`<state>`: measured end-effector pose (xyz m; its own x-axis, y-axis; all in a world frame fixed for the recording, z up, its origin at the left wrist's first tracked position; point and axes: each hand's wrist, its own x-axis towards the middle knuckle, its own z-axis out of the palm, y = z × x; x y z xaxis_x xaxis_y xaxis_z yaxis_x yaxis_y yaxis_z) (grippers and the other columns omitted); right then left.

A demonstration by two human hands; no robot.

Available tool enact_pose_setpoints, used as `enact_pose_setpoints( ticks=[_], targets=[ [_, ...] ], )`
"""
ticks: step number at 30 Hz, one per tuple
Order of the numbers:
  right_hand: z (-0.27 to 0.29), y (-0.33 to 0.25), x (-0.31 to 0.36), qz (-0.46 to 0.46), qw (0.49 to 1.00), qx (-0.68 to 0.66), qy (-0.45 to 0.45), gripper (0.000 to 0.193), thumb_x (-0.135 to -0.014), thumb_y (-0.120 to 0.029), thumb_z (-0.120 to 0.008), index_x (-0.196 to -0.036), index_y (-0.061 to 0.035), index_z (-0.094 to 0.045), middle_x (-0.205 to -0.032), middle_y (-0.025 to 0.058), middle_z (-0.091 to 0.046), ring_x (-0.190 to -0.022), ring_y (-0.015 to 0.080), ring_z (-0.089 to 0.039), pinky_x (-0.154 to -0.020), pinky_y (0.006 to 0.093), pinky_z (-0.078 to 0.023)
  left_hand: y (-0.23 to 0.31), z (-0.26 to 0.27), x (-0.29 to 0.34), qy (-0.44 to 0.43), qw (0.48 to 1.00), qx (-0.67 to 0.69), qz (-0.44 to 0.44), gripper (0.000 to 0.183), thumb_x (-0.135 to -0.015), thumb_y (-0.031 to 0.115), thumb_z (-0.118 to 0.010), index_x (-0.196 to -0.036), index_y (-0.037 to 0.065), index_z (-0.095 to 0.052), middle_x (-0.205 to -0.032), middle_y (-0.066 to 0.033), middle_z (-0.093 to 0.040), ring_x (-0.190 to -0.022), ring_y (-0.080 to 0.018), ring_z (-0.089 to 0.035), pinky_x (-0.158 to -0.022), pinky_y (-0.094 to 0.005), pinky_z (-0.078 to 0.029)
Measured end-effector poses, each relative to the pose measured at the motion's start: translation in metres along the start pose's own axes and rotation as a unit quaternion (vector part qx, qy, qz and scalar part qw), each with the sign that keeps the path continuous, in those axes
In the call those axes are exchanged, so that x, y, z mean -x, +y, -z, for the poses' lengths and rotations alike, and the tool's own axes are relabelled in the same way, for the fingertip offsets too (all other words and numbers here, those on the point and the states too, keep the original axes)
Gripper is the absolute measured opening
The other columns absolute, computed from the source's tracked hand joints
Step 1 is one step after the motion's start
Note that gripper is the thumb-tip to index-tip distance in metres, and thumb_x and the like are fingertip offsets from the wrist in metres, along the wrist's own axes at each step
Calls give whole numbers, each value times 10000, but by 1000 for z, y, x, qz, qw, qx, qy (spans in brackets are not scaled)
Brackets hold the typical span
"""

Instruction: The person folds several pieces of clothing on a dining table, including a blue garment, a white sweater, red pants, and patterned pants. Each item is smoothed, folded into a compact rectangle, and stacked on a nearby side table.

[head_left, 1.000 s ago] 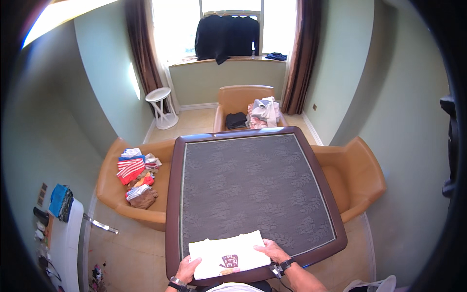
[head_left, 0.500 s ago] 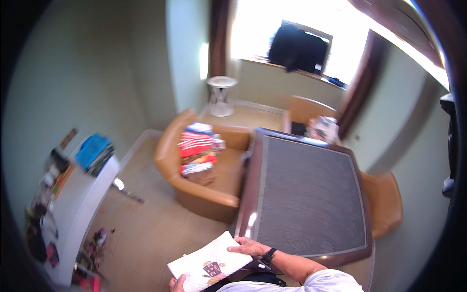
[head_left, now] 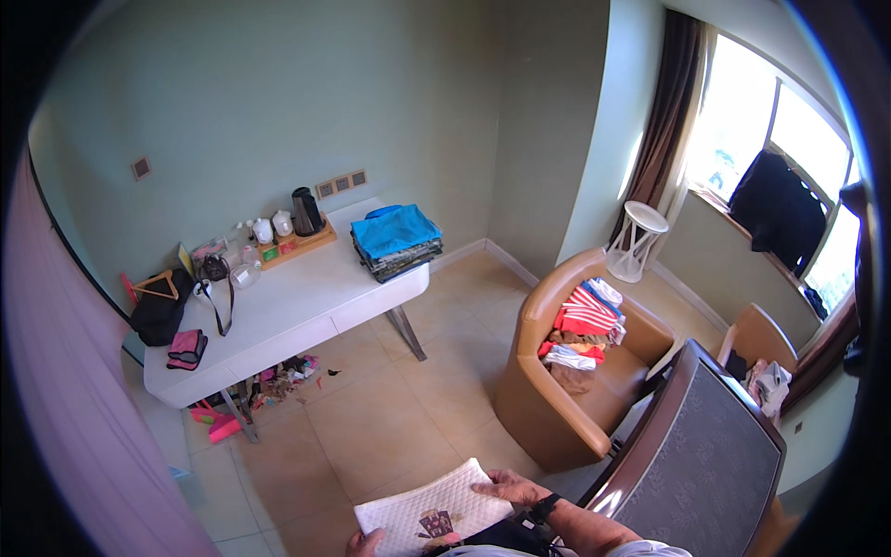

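A white quilted cloth (head_left: 399, 514), flat and printed with a brown and pink picture, is held low in front of my body. My right hand (head_left: 507, 486), with a black watch on the wrist, pinches its right upper edge. At its lower left corner my left hand (head_left: 365, 542) grips it with the thumb on top; the rest of that hand is cut off by the lower edge. Beyond my right hand stands a tan armchair (head_left: 520, 418) with a pile of folded clothes (head_left: 587, 320), red-striped, white and brown, on its seat.
A white desk (head_left: 288, 325) along the wall carries a folded stack with a blue top (head_left: 397, 232), a black kettle (head_left: 306, 212), cups and a black bag (head_left: 158, 316). Litter (head_left: 283, 379) lies beneath it. A dark-topped table (head_left: 705, 455) is at right, a white stool (head_left: 638, 241) behind.
My view has swung left, bringing the whole desk and a pink curtain into sight while the table has slid to the right. Both hands keep holding the white quilted cloth.
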<state>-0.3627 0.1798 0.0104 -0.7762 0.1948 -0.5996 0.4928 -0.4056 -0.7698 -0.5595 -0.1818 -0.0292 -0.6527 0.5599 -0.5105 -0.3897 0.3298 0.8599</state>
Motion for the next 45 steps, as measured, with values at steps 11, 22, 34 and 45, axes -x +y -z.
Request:
enact_pose_setpoints(
  ticks=[11,22,34,45],
  targets=[
    [99,-82,-124,35,999,-7,27,491,-1025,-314,-746,-1410,-23,-655,-1277,41,-741,-1127,137,-678,-1032,330,-517,107,-37,-193,-72,991,113,26,430,-1039,236,-664,-1380,-25,-635,-1259,-142,-726,-1075,-272,-716,-973,-422,-559],
    [172,-297,-211,184,977,-6,107,445,-1024,-324,-742,-1302,18,-679,-1119,14,-726,-1015,102,-616,-914,289,-501,342,-92,-350,-96,984,129,-78,409,-963,160,-744,-1322,-19,-663,-1222,-91,-736,-1084,-199,-704,-962,-355,-557],
    [231,-510,-352,210,921,194,264,472,-1016,-421,-722,-1182,20,-726,-990,42,-750,-885,119,-657,-781,334,-541,506,-98,-553,-166,968,152,-112,487,-1021,183,-669,-1446,-30,-560,-1360,-126,-673,-1204,-241,-671,-1031,-393,-544],
    [299,-565,-478,205,937,140,247,446,-985,-400,-705,-1106,29,-711,-954,46,-728,-829,130,-658,-713,346,-546,532,-114,-676,-134,978,157,-33,468,-1013,229,-718,-1415,22,-595,-1314,-98,-694,-1160,-206,-683,-987,-373,-565]
  ],
)
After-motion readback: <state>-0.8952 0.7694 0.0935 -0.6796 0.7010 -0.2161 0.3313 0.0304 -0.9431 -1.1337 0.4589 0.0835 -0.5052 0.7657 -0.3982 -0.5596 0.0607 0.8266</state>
